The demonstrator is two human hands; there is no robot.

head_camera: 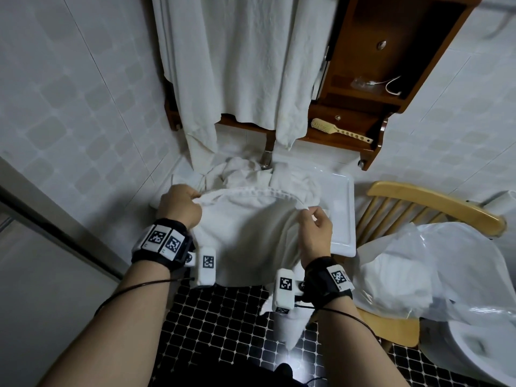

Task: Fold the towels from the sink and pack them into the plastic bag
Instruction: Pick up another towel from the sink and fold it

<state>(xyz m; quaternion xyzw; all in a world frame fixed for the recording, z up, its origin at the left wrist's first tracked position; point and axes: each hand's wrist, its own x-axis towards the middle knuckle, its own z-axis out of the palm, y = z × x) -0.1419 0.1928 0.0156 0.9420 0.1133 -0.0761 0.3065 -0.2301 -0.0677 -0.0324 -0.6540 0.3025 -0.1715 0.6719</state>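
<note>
Head view: left hand [180,206] and right hand [315,229] each pinch the hemmed top edge of a white towel [245,227], spread over the sink [342,219] front. Step in hand: folding. Next, probably bring the corners together, then carry the towel to the plastic bag [435,263] on the wooden chair [435,203] at right.
</note>
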